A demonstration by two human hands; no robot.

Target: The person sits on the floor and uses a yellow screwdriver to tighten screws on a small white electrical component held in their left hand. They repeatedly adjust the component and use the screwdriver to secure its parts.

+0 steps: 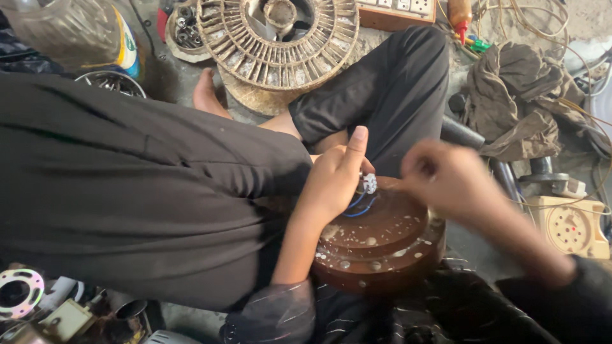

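Brown round motor housing [380, 245] resting on lap, probably heavy, rigid; best gripped at rim. Left hand [336, 178] pinching small white connector [369, 183] at 12 o'clock; right hand [446, 178] blurred, grip unclear.

Single head camera, looking steeply down, close above brown round motor housing [376, 239] in lap; hands just above it, cluttered floor [191, 76] beyond knees.
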